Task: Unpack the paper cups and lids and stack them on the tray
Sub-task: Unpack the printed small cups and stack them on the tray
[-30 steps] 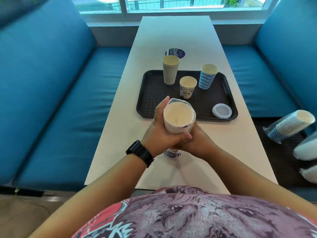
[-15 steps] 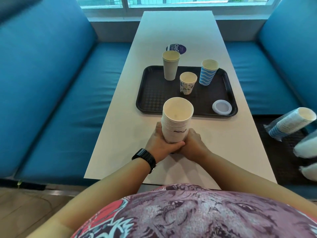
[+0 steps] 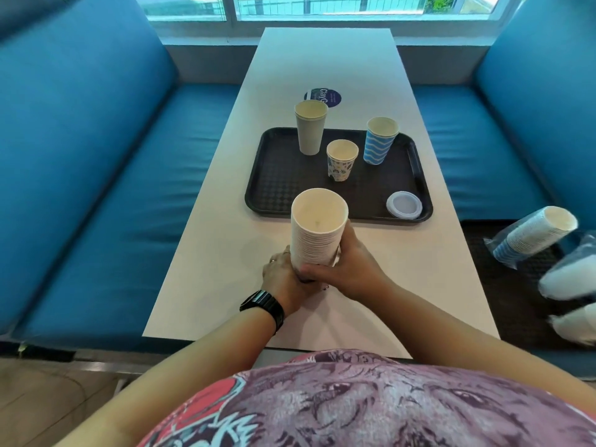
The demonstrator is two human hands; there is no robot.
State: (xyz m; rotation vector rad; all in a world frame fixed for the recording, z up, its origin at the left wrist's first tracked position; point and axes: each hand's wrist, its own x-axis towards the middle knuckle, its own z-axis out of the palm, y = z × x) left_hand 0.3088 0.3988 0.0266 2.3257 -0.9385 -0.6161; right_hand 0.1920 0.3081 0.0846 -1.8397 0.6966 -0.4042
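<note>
Hands both clamped the ribbed white paper cup stack [image 3: 317, 232] upright near the table's [image 3: 419, 269] near edge: left hand [image 3: 283, 280] at its base, right hand [image 3: 350, 267] around its side. Black textured tray [image 3: 280, 175] sat just beyond.

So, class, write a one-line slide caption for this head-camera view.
Both hands, left hand and right hand, grip a white cup stack before the tray.

One tray [image 3: 274, 175], one lid [image 3: 404, 205].

"ClayG", partly hidden, on round purple sticker [image 3: 325, 97] on table [image 3: 322, 59]
</note>
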